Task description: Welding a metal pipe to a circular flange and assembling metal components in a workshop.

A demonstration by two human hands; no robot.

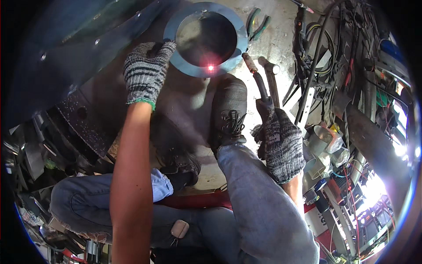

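Observation:
A flat grey-blue steel ring [241, 39] is in front of me at the top, with a dark round opening. A small bright red glow shows on its near edge. My left hand [147, 72], in a striped knit glove, is closed at the ring's left edge, its fingertips pinching the rim. My right hand [281, 141], gloved alike, is wrapped round a welding torch [259, 81]. The torch's rusty-looking nozzle points up toward the ring's right side, apart from it. Beside the torch is a hammer [272, 83]; whether the hand also holds its handle is hidden.
Green-handled pliers [257, 26] lie right of the ring. A large dark metal sheet [74, 48] slopes at the upper left. Cables [325, 48] and scrap crowd the right; metal offcuts [33, 154] pile at left. My shoe [231, 103] is just below the ring.

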